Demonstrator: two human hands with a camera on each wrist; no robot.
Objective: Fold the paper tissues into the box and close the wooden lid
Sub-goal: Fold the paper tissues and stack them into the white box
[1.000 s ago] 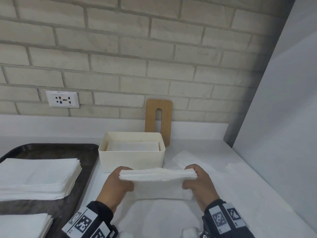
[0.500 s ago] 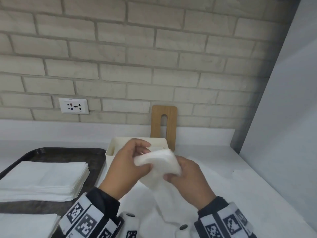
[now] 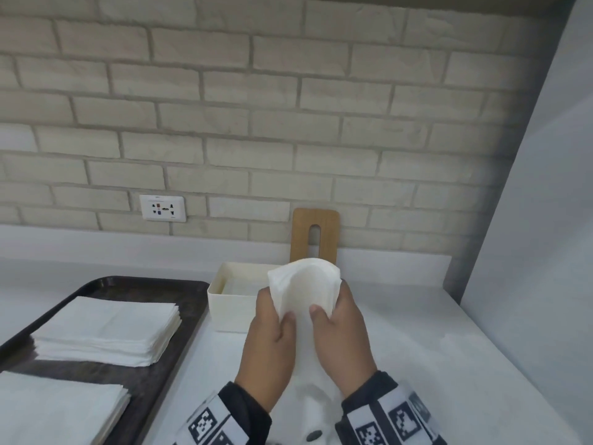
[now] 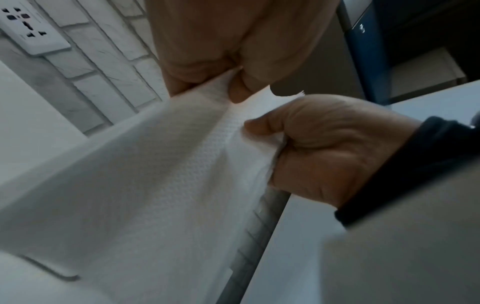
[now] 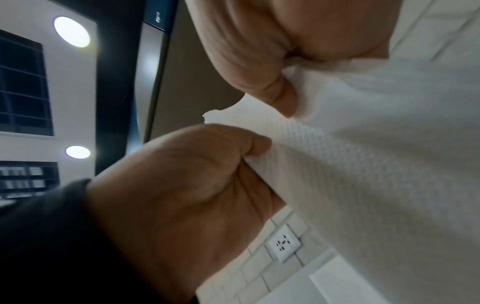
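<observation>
Head view: I have the tissue bundle [image 3: 303,285] bowed into an arch between both hands, where a second ago it lay flat and stretched wide between them, low over the counter. My left hand [image 3: 268,342] and right hand [image 3: 340,335] have closed in toward each other and risen, so the bundle now sits above the grip, its curved top just in front of the open cream box [image 3: 231,305]. Both hands are clamped on it: in the left wrist view the left thumb [image 4: 240,90] pinches the sheet against the fingers, and the right thumb [image 4: 259,126] does the same just beside it. The wooden lid [image 3: 315,234] leans upright against the brick wall beyond my grip, behind the box. To the left of my grip, two stacks of flat tissues [image 3: 107,330] wait on the dark tray [image 3: 189,292]. I judge the fold is nearly made and the bundle is ready to go forward and down into the box; the lid is not yet on.
</observation>
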